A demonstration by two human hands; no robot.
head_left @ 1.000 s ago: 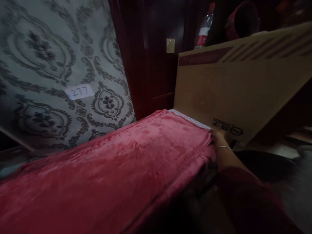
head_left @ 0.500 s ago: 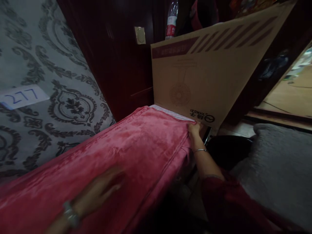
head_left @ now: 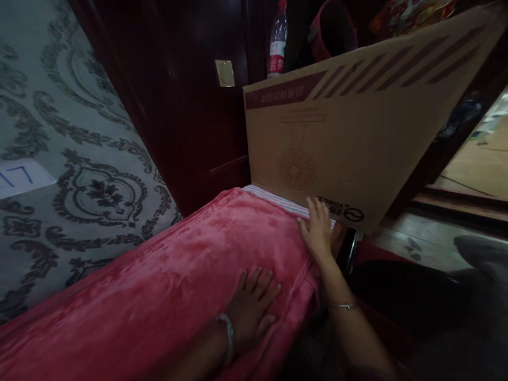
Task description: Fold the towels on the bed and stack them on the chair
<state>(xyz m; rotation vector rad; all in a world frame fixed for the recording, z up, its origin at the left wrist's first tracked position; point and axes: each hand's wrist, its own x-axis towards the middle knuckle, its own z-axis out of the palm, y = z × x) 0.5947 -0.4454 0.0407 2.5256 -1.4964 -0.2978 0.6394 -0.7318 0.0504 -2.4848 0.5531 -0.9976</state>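
Note:
A red plush blanket (head_left: pixel 190 264) lies spread over a long, raised surface along the wall. My left hand (head_left: pixel 252 307), with a bracelet on its wrist, rests on the blanket, fingers spread and palm down. Near the blanket's far right corner, my right hand (head_left: pixel 316 230) has its fingers stretched out and apart. Its fingertips reach over a striped cloth edge (head_left: pixel 278 200) that shows beyond the blanket. Whether the right palm presses on the fabric is hard to tell.
A large cardboard box (head_left: pixel 349 137) stands at the far end. Behind it are a plastic bottle (head_left: pixel 277 45) and a dark red round container (head_left: pixel 333 32). Patterned wallpaper (head_left: pixel 103 185) runs along the left, beside a dark wood panel (head_left: pixel 186 95). Tiled floor (head_left: pixel 420 238) shows at right.
My left hand has moved forward and right and now lies on the blanket. My right hand has let go of the blanket's corner and opened its fingers. The view has shifted slightly.

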